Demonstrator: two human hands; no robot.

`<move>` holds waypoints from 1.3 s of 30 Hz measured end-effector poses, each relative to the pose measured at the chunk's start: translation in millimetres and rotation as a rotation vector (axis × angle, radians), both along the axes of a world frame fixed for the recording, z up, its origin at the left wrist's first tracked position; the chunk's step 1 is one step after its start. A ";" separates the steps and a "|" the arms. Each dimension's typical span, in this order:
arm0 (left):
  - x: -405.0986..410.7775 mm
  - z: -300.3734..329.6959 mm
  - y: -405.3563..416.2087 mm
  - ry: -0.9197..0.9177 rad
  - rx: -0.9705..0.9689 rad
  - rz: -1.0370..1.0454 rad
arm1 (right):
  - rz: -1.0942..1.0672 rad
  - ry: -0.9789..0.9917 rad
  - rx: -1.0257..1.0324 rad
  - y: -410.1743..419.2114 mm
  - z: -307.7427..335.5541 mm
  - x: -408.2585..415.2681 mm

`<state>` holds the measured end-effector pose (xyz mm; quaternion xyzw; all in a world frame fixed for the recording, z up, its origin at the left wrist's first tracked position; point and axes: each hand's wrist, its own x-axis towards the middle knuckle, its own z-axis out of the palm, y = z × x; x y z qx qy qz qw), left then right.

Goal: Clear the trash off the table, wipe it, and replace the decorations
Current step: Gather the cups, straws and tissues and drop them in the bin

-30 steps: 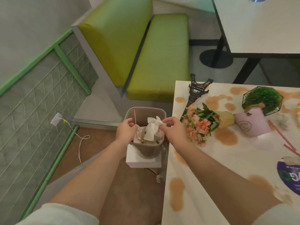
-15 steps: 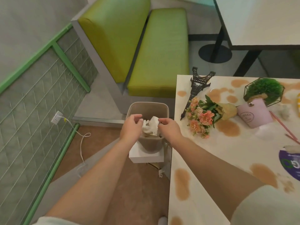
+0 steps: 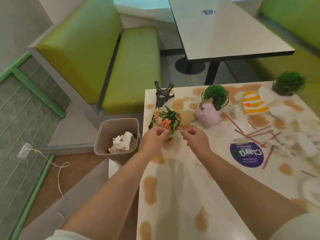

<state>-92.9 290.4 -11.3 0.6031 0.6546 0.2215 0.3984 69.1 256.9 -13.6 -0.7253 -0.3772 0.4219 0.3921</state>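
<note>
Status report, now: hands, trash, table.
Left hand and right hand empty, loosely curled over the table. Crumpled paper in bin. Straws, spills remain; bouquet lies ahead.

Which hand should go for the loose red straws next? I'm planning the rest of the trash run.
Probably the right hand. It hangs over the table nearer the red straws, which lie to its right beside the purple sticker. The left hand sits at the table's left edge, by the trash bin.
</note>
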 end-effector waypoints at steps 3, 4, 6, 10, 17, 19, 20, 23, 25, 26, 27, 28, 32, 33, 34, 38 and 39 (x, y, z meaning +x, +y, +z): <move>36.0 -4.1 -5.1 0.004 -0.010 -0.056 | -0.055 -0.056 -0.029 -8.1 -5.5 41.4; 50.1 -5.7 -7.7 0.008 -0.016 -0.077 | -0.073 -0.074 -0.036 -11.1 -8.3 58.2; 72.0 -10.9 -11.9 0.008 -0.037 -0.084 | -0.089 -0.121 -0.060 -16.9 -13.0 87.4; 117.9 -22.2 -18.0 0.036 -0.066 -0.124 | -0.077 -0.231 -0.134 -34.1 -21.0 148.8; 189.9 -34.4 -23.1 0.051 -0.113 -0.159 | -0.013 -0.591 -0.282 -44.1 -33.0 237.3; 209.9 -39.6 -23.6 0.050 -0.123 -0.151 | 0.034 -0.706 -0.307 -39.7 -36.0 255.6; 218.4 -41.5 -24.2 0.053 -0.129 -0.143 | 0.062 -0.770 -0.320 -36.9 -37.3 262.2; 240.2 -46.6 -24.1 0.063 -0.142 -0.129 | 0.151 -0.918 -0.322 -28.1 -45.0 277.2; 248.8 -49.2 -23.4 0.066 -0.156 -0.128 | 0.223 -1.017 -0.332 -24.2 -50.2 281.4; 254.9 -50.5 -22.2 0.066 -0.166 -0.129 | 0.260 -1.068 -0.341 -21.8 -52.8 285.3; 259.2 -51.6 -21.6 0.073 -0.174 -0.135 | 0.289 -1.117 -0.341 -20.1 -55.5 287.6; 264.4 -53.3 -20.1 0.085 -0.177 -0.139 | 0.317 -1.156 -0.336 -17.6 -57.6 290.8; 275.7 -57.8 -16.0 0.143 -0.165 -0.124 | 0.391 -1.178 -0.309 -10.2 -58.9 295.7; 277.8 -58.8 -14.7 0.151 -0.170 -0.111 | 0.392 -1.154 -0.300 -8.6 -58.5 296.3; 280.0 -60.0 -12.6 0.147 -0.184 -0.100 | 0.383 -1.117 -0.283 -7.5 -57.3 296.3; 293.5 -64.5 -2.2 -0.005 -0.228 -0.054 | 0.266 -0.672 -0.156 -5.1 -51.4 291.4; 297.6 -64.1 0.9 -0.059 -0.228 -0.032 | 0.255 -0.544 -0.147 -3.7 -49.0 288.1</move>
